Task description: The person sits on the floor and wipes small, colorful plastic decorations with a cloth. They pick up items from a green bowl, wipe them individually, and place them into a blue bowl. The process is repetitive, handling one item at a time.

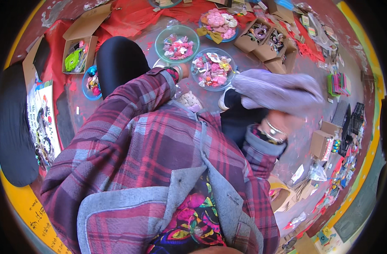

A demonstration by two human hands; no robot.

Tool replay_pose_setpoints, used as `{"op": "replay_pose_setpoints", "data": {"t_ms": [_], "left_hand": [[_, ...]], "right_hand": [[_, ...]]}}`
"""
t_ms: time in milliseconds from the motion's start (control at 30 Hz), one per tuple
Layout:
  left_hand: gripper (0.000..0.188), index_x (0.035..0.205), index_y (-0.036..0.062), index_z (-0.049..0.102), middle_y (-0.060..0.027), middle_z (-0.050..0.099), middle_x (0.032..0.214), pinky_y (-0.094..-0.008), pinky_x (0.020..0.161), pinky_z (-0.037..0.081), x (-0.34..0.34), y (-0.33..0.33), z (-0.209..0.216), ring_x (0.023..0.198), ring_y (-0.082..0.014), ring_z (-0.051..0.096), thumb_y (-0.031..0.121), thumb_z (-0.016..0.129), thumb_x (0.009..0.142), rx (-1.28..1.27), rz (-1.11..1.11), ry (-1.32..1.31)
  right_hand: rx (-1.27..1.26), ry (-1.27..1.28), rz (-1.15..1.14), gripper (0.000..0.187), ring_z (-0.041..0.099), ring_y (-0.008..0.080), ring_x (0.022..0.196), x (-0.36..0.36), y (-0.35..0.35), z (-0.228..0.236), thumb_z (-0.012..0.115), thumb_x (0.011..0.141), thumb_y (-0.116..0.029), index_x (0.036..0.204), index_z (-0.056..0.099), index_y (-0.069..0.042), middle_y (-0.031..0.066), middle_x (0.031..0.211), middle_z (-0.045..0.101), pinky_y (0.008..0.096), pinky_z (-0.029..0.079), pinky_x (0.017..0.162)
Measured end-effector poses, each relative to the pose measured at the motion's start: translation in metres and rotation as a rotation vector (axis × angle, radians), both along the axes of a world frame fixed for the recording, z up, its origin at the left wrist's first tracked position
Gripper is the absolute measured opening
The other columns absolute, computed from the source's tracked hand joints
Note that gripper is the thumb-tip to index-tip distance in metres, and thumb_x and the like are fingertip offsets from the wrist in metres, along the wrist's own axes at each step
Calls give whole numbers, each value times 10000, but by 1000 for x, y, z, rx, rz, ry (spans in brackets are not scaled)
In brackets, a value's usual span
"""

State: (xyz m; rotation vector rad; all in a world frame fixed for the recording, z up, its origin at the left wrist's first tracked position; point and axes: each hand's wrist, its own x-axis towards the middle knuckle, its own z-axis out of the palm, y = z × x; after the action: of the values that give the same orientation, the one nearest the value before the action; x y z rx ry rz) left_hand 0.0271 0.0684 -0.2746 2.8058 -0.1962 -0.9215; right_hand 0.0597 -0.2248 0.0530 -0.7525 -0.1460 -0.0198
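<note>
My right hand (288, 124), smeared by motion, holds a fuzzy lilac-grey cloth (278, 89) that spreads out above my right knee. A bracelet circles that wrist. In front of me my left hand (183, 71) reaches down between two bowls, its fingers mostly hidden. Pink and white hair ornaments fill the green bowl (158, 47) just beyond it. To its right stands a clear bluish bowl (195, 80) of pink, red and yellow bows. A pale, quilted-looking thing (189, 100) lies below my left hand, partly covered by my jacket.
Farther off is a bowl (202, 33) of fabric flowers. Cardboard boxes (267, 53) with hair bands stand at the far right, and an open box (93, 46) with a green item at the far left. By my left leg sits a blue bowl (86, 94). Packs and small goods line the right side.
</note>
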Motion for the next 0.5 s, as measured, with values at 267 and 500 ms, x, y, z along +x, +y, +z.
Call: {"op": "replay_pose_setpoints", "data": {"t_ms": [267, 500], "left_hand": [[289, 962, 82, 665, -131, 624, 1026, -413, 815, 467, -2, 8, 6, 936, -309, 599, 177, 442, 803, 63, 153, 61], [361, 1090, 102, 602, -135, 596, 1103, -402, 824, 469, 6, 15, -10, 995, -306, 584, 330, 469, 845, 77, 176, 145]], "right_hand": [[-304, 29, 247, 453, 550, 294, 1017, 18, 20, -21, 420, 903, -359, 1179, 473, -3, 146, 1136, 555, 480, 413, 908], [-744, -202, 417, 297, 605, 219, 812, 25, 60, 6, 504, 866, -248, 1031, 542, -4, 117, 933, 602, 341, 497, 753]]}}
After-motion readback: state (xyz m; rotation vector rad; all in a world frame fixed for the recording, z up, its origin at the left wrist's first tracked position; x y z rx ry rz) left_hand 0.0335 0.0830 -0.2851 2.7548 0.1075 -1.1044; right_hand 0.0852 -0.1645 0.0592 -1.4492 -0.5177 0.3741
